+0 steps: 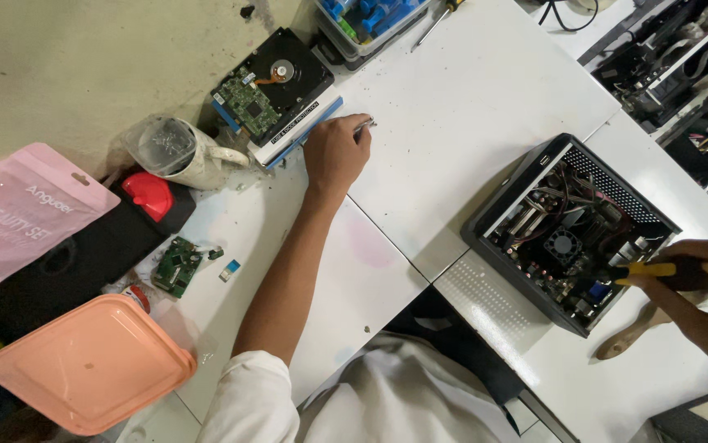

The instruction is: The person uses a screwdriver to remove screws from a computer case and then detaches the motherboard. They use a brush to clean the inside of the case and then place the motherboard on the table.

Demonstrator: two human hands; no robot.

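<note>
- Your left hand (336, 152) reaches out across the white table (469, 107), fingers pinched shut on a small metal part (365, 125), likely a screw; it is too small to tell for certain.
- That part sits at your fingertips, just beside a stack of hard drives (276, 90) at the far edge of the table. The top drive lies with its green circuit board facing up.
- Judged from its look, the part is light, hard and smooth, so it could slip easily. Pinch it between thumb and forefinger, as you do now.
- Your right hand (703, 283) is closed around a screwdriver (653, 269) with a yellow and black handle. Its tip points into an open black computer case (571, 230) on your right.
- The screwdriver looks stiff and light; hold it by the handle.
- Inside the case you can see a small fan, cables and a board. These look fragile, so the case is probably best held by its metal outer walls, not the insides.
- A clear cup of screws (169, 146) stands to the left of the drives.
- Nearer you on the left lie a loose green circuit board (176, 267), a pink pouch (21, 209) and a peach plastic lid (91, 365).
- A second screwdriver (436, 25) lies at the far edge, beside a bin of blue parts (366, 20).
</note>
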